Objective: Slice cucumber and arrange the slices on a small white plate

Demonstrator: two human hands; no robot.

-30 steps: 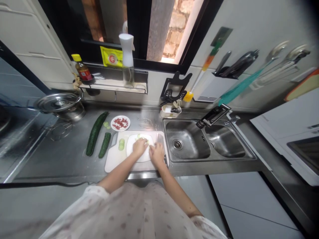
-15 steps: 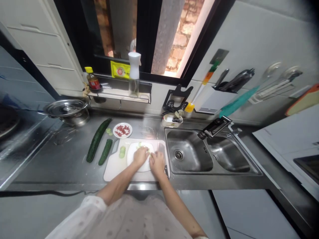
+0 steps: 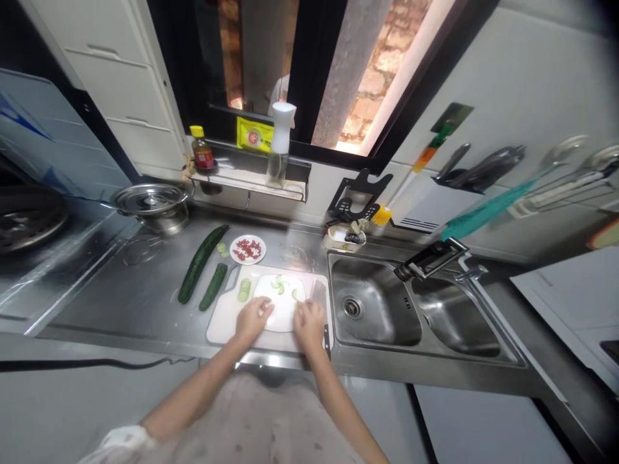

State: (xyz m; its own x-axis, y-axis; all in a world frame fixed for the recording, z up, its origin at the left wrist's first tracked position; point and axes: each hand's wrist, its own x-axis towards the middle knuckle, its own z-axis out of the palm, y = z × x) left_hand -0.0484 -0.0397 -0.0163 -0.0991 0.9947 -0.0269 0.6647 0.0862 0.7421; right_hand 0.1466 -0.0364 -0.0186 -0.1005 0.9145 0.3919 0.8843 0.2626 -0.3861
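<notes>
Both hands are over the square white plate (image 3: 280, 318), which sits on the white cutting board (image 3: 225, 325). Here's the right hand (image 3: 309, 323) at the plate's right side, thumb and fingers pinched together on a pale green cucumber slice (image 3: 295, 294) that pokes out beyond the tips. And the left hand (image 3: 251, 319), over at the plate's left edge, has its fingers bent in toward the thumb; whether anything is caught between them, I can't tell from here. The two hands are apart, with bare plate showing between.

Up at the far part of the plate, a little cluster of curved cucumber pieces (image 3: 279, 283)! Left of the plate, on the board itself, a row of overlapping cucumber rounds (image 3: 244, 290). Down the board's right side lies a knife (image 3: 327, 339), its black handle toward the person.

Out on the steel worktop (image 3: 130, 299), left of the board, a long whole cucumber (image 3: 199, 267) lies beside a shorter cucumber (image 3: 213, 287), with a few loose slices (image 3: 222, 249) just past them. Behind the board, a small round plate (image 3: 248, 260) carries chopped red bits, and off to the right is the double sink (image 3: 372, 328).
</notes>
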